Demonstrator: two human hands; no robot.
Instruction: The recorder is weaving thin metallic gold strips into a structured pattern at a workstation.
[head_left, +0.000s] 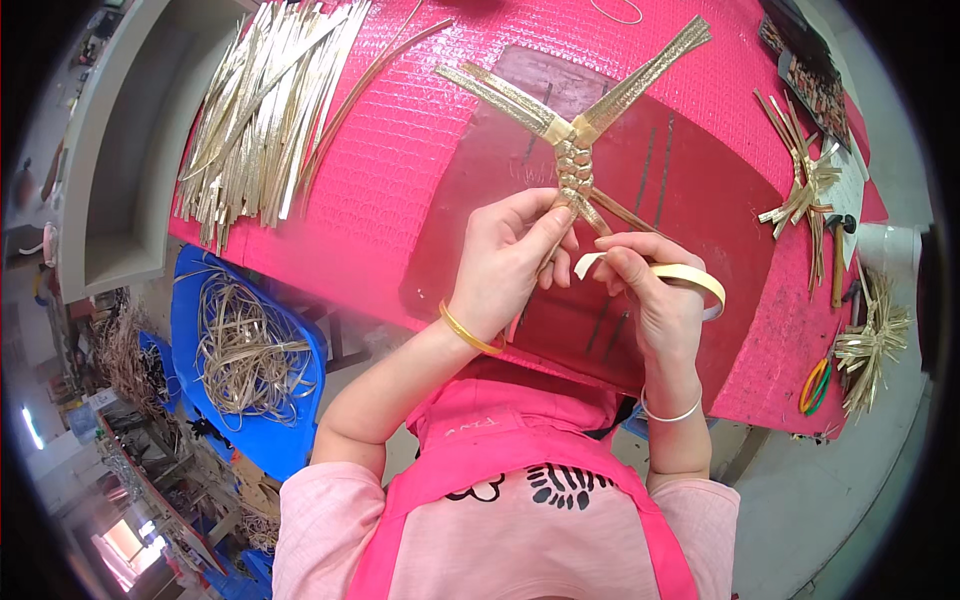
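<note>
A gold braided strap piece [574, 165] lies on the dark red mat [460, 220], its long strips fanning out in a V away from me. My left hand [518, 238] pinches the braid's near end between thumb and fingers. Close beside it on the right, my right hand [650, 285] is closed around a roll of cream tape [705, 283], which hangs over its fingers. A short loose tape end sticks out to the left of that hand, near the braid's lower strips. One gold strip runs off to the right behind my right fingers.
Gold strips [265, 115] lie in a pile at the far left of the pink table cover [390, 170]. A blue bin [305, 350] holds tangled strips. At right are bundled gold pieces [805, 185], a hammer [838, 260] and scissors [815, 388]. A grey tray [85, 190] borders the left.
</note>
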